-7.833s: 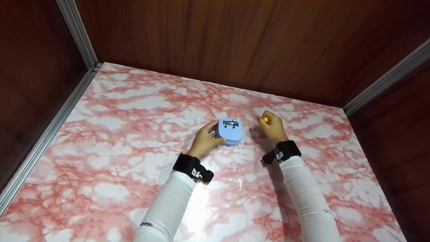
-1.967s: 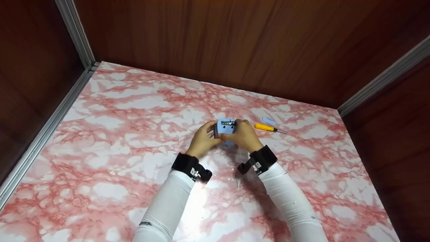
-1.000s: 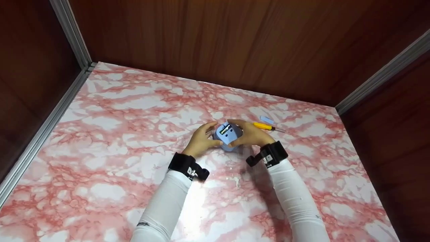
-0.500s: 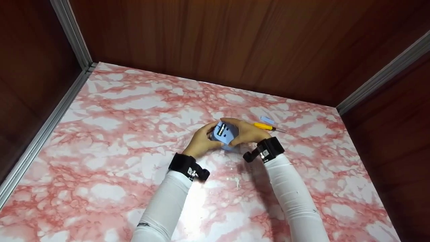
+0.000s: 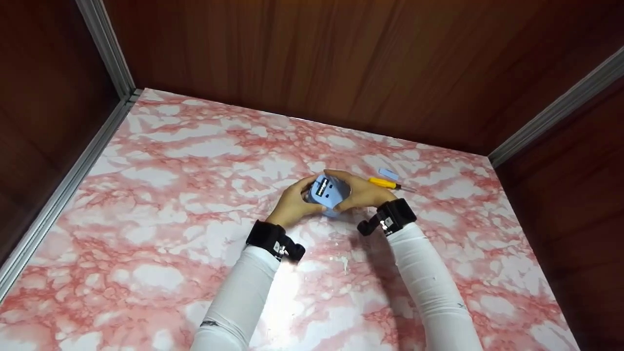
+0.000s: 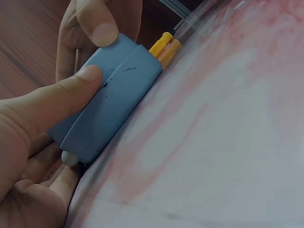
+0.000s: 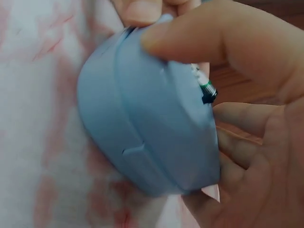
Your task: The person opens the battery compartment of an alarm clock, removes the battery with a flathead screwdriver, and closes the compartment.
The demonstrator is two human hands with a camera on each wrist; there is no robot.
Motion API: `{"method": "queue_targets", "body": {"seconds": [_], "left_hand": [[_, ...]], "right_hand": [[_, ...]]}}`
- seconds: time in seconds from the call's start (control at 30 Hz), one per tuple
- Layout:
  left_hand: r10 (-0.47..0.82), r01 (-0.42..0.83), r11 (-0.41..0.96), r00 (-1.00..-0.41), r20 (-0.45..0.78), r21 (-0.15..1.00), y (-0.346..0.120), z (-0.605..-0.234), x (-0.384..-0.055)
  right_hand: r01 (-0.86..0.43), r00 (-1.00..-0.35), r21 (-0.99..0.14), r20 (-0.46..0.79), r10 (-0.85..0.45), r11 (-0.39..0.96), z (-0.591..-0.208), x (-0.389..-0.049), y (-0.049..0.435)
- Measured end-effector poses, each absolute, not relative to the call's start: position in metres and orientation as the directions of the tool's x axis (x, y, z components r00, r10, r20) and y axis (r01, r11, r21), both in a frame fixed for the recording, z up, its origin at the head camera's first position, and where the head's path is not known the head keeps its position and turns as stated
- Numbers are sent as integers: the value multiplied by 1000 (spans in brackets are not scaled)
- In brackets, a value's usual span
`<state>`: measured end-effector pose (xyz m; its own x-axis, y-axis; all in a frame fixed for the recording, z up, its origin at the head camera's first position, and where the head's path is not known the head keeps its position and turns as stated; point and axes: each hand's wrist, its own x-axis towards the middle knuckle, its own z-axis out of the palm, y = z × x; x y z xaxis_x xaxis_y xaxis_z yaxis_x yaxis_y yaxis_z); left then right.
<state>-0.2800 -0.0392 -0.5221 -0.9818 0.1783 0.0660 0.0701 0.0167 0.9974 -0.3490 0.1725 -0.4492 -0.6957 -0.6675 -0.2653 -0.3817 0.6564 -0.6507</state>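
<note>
A light blue, rounded battery-powered device [image 5: 331, 199] is held between both hands, its battery side facing up. In its uncovered slot lies a battery [image 5: 322, 187], whose green-and-black end also shows in the right wrist view. My left hand [image 5: 294, 204] grips the left side, thumb at the near edge and fingers around the far side. From the right, my right hand [image 5: 366, 191] holds it, thumb in front and fingers behind. A seam runs around the device's side wall [image 7: 142, 128]. In the left wrist view, both thumbs press on the blue casing [image 6: 116, 99].
A yellow-handled screwdriver [image 5: 382, 183] lies on the table right of the hands, partly behind the right hand. Just beyond it is a small light blue strip-shaped cover [image 5: 388, 173]. Dark wooden panels [image 5: 312, 58] enclose the red-and-white marbled table [image 5: 195, 204].
Earlier the right hand held the screwdriver; now that lies on the table and the right hand holds the device too. Both hands have turned the device counterclockwise; in the last half second it barely moves.
</note>
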Motion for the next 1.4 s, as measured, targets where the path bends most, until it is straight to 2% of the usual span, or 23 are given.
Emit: {"method": "queue_targets", "body": {"seconds": [0.13,0.27,0.4,0.5,0.7,0.93,1.4], "left_hand": [[183,57,23,-982,52,998,-39,-522,-280],[181,64,20,-982,59,998,-39,-523,-280],[180,66,47,-982,56,997,-40,-524,-281],[183,59,54,-982,48,997,-40,-524,-281],[183,67,20,-981,62,998,-40,-524,-280],[189,87,-7,-978,87,996,-39,-523,-280],[166,109,102,-982,91,989,-42,-523,-283]], "right_hand": [[-368,-729,-666,-226,-646,648,-449,-347,174],[-412,-772,-670,-103,-627,617,-446,-345,167],[-527,-779,-573,32,-626,627,-442,-340,155],[-590,-767,-479,82,-636,650,-439,-336,146],[-662,-723,-364,79,-686,656,-433,-333,131],[-690,-702,-303,61,-709,657,-429,-331,119],[-755,-650,-188,93,-754,628,-433,-328,107]]}}
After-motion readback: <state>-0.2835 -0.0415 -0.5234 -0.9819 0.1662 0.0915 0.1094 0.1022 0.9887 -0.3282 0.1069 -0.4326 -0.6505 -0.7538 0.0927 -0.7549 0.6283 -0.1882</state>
